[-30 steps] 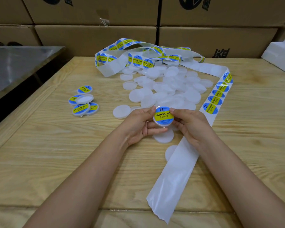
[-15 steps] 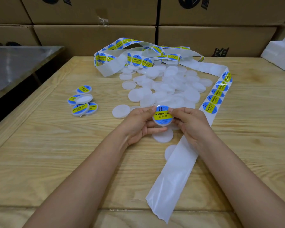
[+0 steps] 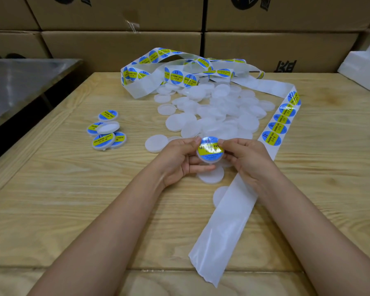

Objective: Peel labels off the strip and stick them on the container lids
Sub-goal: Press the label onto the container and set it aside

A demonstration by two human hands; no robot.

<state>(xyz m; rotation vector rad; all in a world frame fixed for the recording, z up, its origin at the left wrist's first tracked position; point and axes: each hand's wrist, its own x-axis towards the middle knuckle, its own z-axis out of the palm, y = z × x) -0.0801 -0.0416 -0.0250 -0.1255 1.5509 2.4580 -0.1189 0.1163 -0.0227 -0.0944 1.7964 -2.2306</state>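
Steel top (image 3: 19, 88), far left: dull grey sheet beside the desk (image 3: 51, 199), which is pale grained wood.
Done lids (image 3: 106, 131), left of centre: small heap of round white plastic discs with glossy blue-and-yellow stickers; one lies blank side up.
Left hand (image 3: 177, 161): fingers curled beneath, thumb on the rim of the lid (image 3: 210, 159), held above the desk at centre.
Lid: shallow, round, translucent; its label (image 3: 209, 149) lies on top, shiny with glare.
Right hand (image 3: 248, 161): thumb and fingertips pinch the opposite rim.
Step, as judged: pressing a fresh label flat. The next move calls for dropping this lid with the done lids, taking a blank one and peeling the nearest sticker.
Blank lids (image 3: 218, 116), behind the hands: loose matt white pile.
Strip (image 3: 229, 227), right: waxy translucent backing, bare near the viewer, stickers further up, looping behind the pile.
Foam (image 3: 363, 67), far right: white block
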